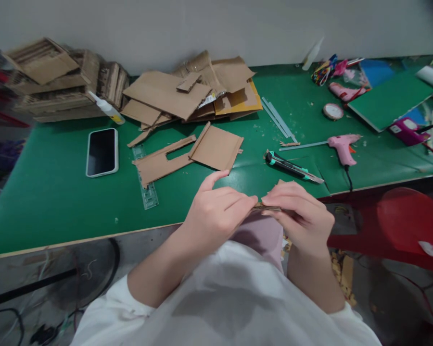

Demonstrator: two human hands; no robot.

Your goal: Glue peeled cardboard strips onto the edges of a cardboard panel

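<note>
Both hands meet over the table's front edge, pinching a small strip of cardboard (269, 207) that is mostly hidden by the fingers. My left hand (220, 206) grips its left end, with the index finger stretched away from it. On the right end, my right hand (299, 209) has thumb and fingers closed. Beyond the hands lie a square cardboard piece (218, 146) with a rolled strip along one side and a cardboard piece with a slot cut in it (153, 166). A clear ruler (150, 196) is partly under the slotted piece. A utility knife (294, 167) rests with its blade out.
On the green table (57, 202) are a phone (102, 153), a glue bottle (108, 109), cardboard scraps (166, 93) and stacked cardboard (57, 91). To the right lie a pink glue gun (343, 148), glue sticks (278, 119) and a tape roll (333, 111). A red stool (407, 221) stands at right.
</note>
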